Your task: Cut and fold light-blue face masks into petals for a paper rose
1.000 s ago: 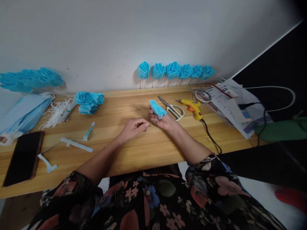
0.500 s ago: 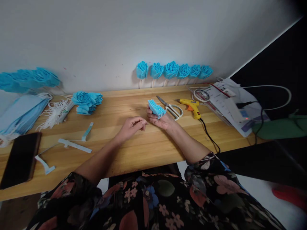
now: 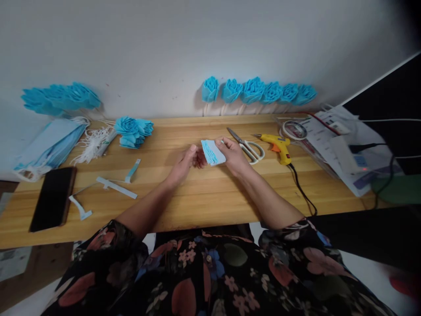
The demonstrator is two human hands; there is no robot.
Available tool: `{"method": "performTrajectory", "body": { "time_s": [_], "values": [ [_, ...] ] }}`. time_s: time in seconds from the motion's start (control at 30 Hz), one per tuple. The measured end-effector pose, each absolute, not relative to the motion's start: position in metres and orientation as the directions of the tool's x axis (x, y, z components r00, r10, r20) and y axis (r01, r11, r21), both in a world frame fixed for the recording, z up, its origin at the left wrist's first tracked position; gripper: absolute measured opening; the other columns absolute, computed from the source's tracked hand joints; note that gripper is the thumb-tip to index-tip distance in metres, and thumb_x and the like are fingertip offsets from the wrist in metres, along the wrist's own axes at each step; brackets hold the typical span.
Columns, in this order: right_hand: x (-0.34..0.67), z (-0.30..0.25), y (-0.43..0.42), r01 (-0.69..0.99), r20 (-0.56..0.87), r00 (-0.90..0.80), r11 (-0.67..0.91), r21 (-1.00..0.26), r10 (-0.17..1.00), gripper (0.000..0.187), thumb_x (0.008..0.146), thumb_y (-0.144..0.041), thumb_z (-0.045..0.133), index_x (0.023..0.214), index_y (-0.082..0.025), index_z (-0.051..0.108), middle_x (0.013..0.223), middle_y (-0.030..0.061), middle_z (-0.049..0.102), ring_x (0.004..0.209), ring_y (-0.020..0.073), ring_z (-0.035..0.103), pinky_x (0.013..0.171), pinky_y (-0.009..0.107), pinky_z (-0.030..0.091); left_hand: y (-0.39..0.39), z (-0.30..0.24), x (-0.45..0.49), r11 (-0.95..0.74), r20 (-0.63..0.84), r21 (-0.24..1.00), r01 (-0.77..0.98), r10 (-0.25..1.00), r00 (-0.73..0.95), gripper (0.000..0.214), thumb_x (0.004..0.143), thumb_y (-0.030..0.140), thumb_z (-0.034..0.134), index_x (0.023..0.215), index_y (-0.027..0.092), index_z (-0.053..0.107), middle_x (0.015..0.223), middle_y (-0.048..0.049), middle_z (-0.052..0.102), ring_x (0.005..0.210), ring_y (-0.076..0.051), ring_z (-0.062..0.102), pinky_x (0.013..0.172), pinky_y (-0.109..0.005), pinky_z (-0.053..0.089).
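My right hand (image 3: 233,154) pinches a small stack of light blue non-woven fabric pieces (image 3: 212,152) by its right side, above the middle of the table. The pleated, layered edge faces left and a pale flat side faces up. Just left of the stack is my left hand (image 3: 184,164), its thumb raised apart from slightly curled fingers, with nothing visible in it. Whether its fingertips touch the stack I cannot tell. White-handled scissors (image 3: 251,151) lie behind my right hand, beside a yellow glue gun (image 3: 278,147).
Blue fabric roses on sticks (image 3: 253,91) lean on the wall. At left are more roses (image 3: 131,131), face masks (image 3: 52,142), white cords (image 3: 94,142), a phone (image 3: 52,197) and cut strips (image 3: 116,188). Papers (image 3: 355,175), a tape roll (image 3: 295,130) and a power strip (image 3: 348,153) lie right.
The stack has been turned, and my right hand now grips its right side from above instead of cradling it. My left hand has opened its thumb and risen slightly. The camera view has shifted left.
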State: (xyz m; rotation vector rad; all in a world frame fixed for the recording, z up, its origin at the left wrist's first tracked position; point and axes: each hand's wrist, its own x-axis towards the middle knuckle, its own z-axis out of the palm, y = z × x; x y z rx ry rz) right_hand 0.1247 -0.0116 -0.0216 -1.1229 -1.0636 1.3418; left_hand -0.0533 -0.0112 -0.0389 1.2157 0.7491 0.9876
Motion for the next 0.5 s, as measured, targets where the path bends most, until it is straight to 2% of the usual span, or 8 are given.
{"method": "performTrajectory", "body": {
  "time_s": [0.23, 0.5],
  "values": [
    [0.1252, -0.0240, -0.0111, 0.042, 0.023, 0.035, 0.021, -0.999, 0.999, 0.049, 0.076, -0.068, 0.070, 0.081, -0.021, 0.060, 0.066, -0.0045, 0.049, 0.061, 0.0107, 0.041, 0.057, 0.026, 0.033, -0.0114, -0.0420, -0.0534, 0.006, 0.057, 0.984, -0.178, 0.937, 0.345, 0.058, 0.088, 0.072, 0.056, 0.071, 0.017, 0.061, 0.064, -0.0030, 0.063, 0.058, -0.013, 0.057, 0.058, -0.027, 0.045],
    [0.1257, -0.0239, -0.0111, 0.059, 0.063, 0.012, 0.063, -0.996, 0.998, 0.046, 0.078, -0.066, 0.070, 0.080, -0.020, 0.060, 0.066, -0.0046, 0.049, 0.060, 0.0102, 0.041, 0.057, 0.026, 0.034, -0.0116, -0.0389, -0.0536, 0.021, 0.054, 0.980, -0.197, 0.928, 0.368, 0.048, 0.079, 0.063, 0.074, 0.076, 0.017, 0.062, 0.065, 0.0017, 0.060, 0.057, -0.010, 0.055, 0.058, -0.024, 0.045]
  ]
}}
